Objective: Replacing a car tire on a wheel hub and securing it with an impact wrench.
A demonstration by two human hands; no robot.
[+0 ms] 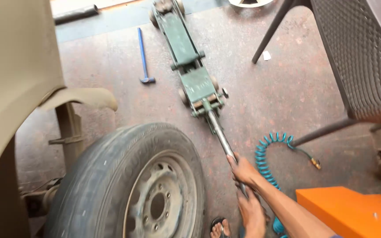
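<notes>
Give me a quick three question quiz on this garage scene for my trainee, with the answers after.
1. True or false: both hands grip the jack handle.
2. What lies on the floor left of the green jack? A) a blue-handled hammer B) a broom C) a spanner
3. What colour is the coiled air hose?

Key:
1. True: right hand higher up, left hand lower down.
2. A, the hammer.
3. Teal blue; it lies right of the handle, and the wheel stands on the handle's left.
</notes>
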